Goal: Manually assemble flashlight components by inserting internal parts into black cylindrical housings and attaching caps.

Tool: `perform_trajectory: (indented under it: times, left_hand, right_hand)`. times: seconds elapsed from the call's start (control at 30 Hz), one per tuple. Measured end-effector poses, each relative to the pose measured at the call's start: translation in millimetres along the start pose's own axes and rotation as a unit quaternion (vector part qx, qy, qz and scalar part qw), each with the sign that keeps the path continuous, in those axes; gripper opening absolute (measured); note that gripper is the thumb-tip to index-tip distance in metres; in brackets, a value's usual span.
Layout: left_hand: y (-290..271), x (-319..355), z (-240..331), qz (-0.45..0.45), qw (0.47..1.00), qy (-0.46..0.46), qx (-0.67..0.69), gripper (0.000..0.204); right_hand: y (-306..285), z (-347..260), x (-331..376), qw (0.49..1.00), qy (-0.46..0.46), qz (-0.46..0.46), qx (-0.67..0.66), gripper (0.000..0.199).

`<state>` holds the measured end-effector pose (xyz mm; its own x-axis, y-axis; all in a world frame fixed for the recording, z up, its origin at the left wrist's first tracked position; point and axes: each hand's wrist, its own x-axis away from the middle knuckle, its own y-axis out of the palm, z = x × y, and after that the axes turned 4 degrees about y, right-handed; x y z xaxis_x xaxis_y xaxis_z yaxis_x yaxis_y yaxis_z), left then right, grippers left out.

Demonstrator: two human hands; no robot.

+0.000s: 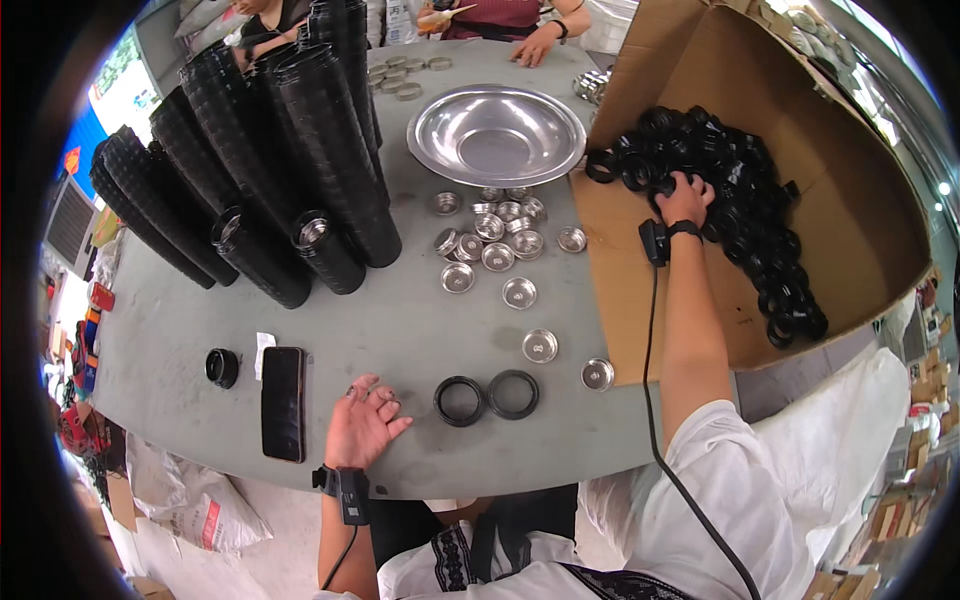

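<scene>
My right hand reaches into a tilted cardboard box and closes on black rubber rings in the pile. Resting flat on the grey table, my left hand holds nothing, its fingers spread. Two black rings lie side by side just right of it. Several small shiny metal caps are scattered mid-table, two more nearer the box. Both wrists wear a black band with a cable.
A steel bowl sits at the far middle. Long stacks of black ringed parts lean at the left. A dark phone and a small black cap lie at the near left. Another person's hand rests at the far edge.
</scene>
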<state>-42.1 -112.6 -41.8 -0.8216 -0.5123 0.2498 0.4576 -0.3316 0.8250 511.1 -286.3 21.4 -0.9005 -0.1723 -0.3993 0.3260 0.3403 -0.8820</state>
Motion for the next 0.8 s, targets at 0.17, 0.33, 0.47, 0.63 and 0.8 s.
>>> perform_trajectory:
  times: [0.17,0.33,0.47,0.63,0.8]
  left_hand:
    - [-1.1,0.9,0.0,0.006,1.0,-0.008,0.003,0.032]
    - [-1.7,-2.6,-0.6,-0.017,1.0,0.003,-0.024,0.031]
    - [16.2,-1.7,1.9,-0.027,0.995,0.034,-0.094,0.032]
    - [93.3,-22.6,-21.9,-0.128,0.887,0.139,-0.421,0.047]
    - [179.5,-58.3,-69.4,-0.119,0.831,0.262,-0.477,0.05]
  right_hand:
    - [-0.2,11.0,8.4,0.998,-0.045,0.038,0.007,0.035]
    - [-4.7,41.3,37.7,0.978,-0.067,0.008,-0.198,0.022]
    - [-14.1,44.5,80.9,0.915,0.001,-0.048,-0.401,0.02]
    - [-26.9,50.6,141.9,0.636,0.189,-0.224,-0.714,0.02]
    - [-101.5,-26.8,218.6,0.552,0.095,-0.338,-0.756,0.021]
